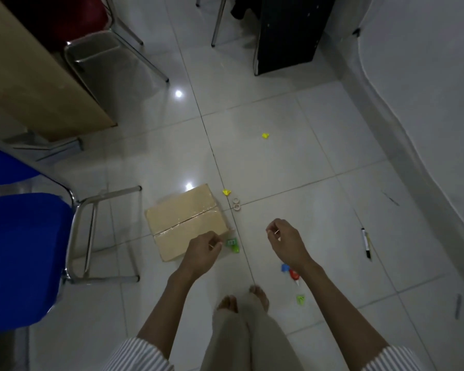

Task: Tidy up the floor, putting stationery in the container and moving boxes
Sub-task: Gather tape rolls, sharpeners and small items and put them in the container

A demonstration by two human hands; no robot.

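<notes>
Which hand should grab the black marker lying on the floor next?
Right, probably. The marker lies beyond the right hand on that side; the left hand is by the box, farther off. Each hand pinches a thin stick.

Left hand [202, 247] and right hand [285, 239] pinch slivers [277, 232] too small to identify.

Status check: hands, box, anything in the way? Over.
Left hand and right hand each pinch a small thin piece, unidentifiable. Cardboard box on floor, untouched. Tape rolls, marker, yellow scraps lie loose.
</notes>
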